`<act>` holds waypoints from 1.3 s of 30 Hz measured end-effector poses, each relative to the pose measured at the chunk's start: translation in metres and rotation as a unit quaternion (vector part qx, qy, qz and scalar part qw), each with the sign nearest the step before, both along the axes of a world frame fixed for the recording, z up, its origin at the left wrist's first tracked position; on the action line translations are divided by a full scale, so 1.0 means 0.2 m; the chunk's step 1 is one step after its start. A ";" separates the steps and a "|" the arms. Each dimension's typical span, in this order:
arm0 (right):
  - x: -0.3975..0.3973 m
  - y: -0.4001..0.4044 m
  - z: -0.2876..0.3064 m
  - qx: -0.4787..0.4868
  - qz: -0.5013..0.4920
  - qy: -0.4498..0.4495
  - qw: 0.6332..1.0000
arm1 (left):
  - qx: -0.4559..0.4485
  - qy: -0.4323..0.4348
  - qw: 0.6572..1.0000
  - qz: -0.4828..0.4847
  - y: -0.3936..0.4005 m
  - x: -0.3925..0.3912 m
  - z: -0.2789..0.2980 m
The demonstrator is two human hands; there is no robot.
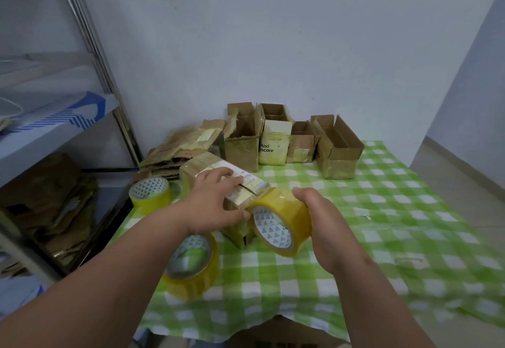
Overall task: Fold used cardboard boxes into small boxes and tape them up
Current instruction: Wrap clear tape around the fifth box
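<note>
Brown carton edge (276, 334) pokes out bottom centre, under the desk's near rim. Desk (382, 238) carries a green-white check cloth. Metal shelf rack (54, 134) on the left, flattened cardboard (49, 211) stacked on its lower shelf. Back of desk: row of four open-topped small boxes (338, 151) against the wall, pile of flat used cardboard (175, 151) just left of them. Box being taped (218, 181) lies mid-desk, white label up. Left hand (213, 205) presses on its top, fingers spread and straight, thumb on the near side. Right hand (319, 227) grips the yellow tape roll (278, 222), fingers curled over its outer face, roll touching the box's right end. Two spare tape rolls: one (191, 265) under the left forearm, one (150, 192) left of the box, near the desk edge.
</note>
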State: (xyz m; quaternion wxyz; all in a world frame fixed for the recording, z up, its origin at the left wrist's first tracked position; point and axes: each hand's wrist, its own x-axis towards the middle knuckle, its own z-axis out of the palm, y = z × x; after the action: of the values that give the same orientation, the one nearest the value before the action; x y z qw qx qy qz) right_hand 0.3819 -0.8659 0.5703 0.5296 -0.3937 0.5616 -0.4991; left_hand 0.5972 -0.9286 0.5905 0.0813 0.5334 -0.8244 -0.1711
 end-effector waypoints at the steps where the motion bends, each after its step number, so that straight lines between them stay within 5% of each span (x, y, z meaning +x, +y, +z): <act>1: 0.01 0.01 0.00 0.004 -0.007 -0.008 1.000 | -0.005 -0.002 1.000 -0.004 0.00 0.00 -0.01; 11: 0.05 0.12 -0.05 -0.066 0.060 0.021 0.996 | -0.036 0.027 0.999 -0.021 0.03 -0.02 -0.10; 18: 0.06 0.17 -0.08 -0.107 0.093 -0.016 0.990 | -0.047 -0.037 0.996 -0.061 0.02 0.00 -0.12; 28: 0.09 0.26 -0.17 -0.072 0.089 -0.001 0.993 | -0.014 -0.058 0.996 -0.070 -0.01 0.00 -0.06; 39: 0.19 0.30 -0.19 -0.080 0.068 0.043 0.994 | 0.015 0.036 0.999 -0.010 0.02 -0.02 0.01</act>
State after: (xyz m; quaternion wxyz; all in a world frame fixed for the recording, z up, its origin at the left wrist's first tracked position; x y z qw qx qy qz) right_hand 0.4193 -0.8055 0.5314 0.5043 -0.4928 0.5144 -0.4880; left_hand 0.5934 -0.9252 0.5915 0.1014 0.5200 -0.8235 -0.2029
